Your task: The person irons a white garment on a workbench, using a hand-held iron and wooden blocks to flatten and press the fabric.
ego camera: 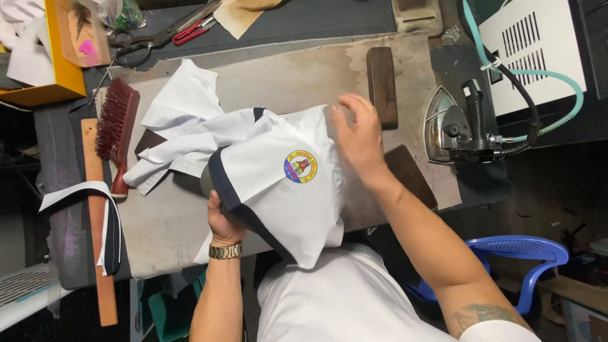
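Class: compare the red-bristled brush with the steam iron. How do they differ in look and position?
The brush lies left of the white shirt; the iron sits at its right. The brush is wooden with red bristles; the iron is dark metal. The iron has hoses attached; the brush has none. Both rest untouched by the hands.

A red-bristled brush (116,123) lies at the left of the worn table (285,76), beside a long wooden stick (98,240). A steam iron (453,126) rests at the right edge. Scissors (158,38) lie at the top left, and a blue plastic chair (519,253) stands below.
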